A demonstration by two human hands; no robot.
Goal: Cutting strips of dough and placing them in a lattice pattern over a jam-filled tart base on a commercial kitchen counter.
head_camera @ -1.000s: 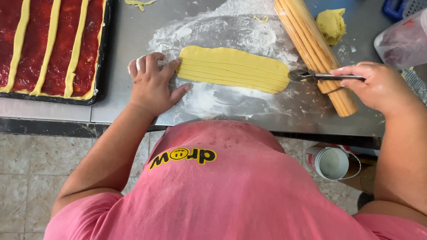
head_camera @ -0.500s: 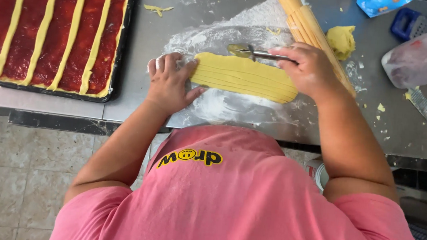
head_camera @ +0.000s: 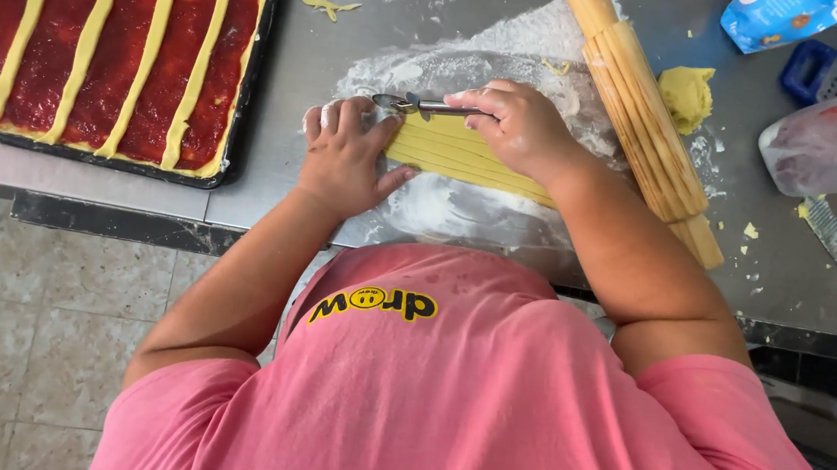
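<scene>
A flat yellow dough sheet (head_camera: 463, 160), scored into long strips, lies on a floured patch of the steel counter (head_camera: 293, 69). My left hand (head_camera: 343, 156) presses flat on the sheet's left end. My right hand (head_camera: 519, 124) grips the handle of a metal wheel cutter (head_camera: 410, 104), whose wheel sits at the sheet's far left edge, just above my left fingers. My right forearm covers the sheet's right end.
A dark baking tray (head_camera: 243, 105) of red jam crossed by yellow dough strips sits at the left. A wooden rolling pin (head_camera: 643, 108) lies diagonally to the right, with a dough lump (head_camera: 686, 95), a clear plastic jug (head_camera: 822, 145) and a blue packet (head_camera: 777, 17) beyond.
My right hand has drawn the cutter leftwards along the dough, from the sheet's right end to its left end. My left hand has stayed on the left end.
</scene>
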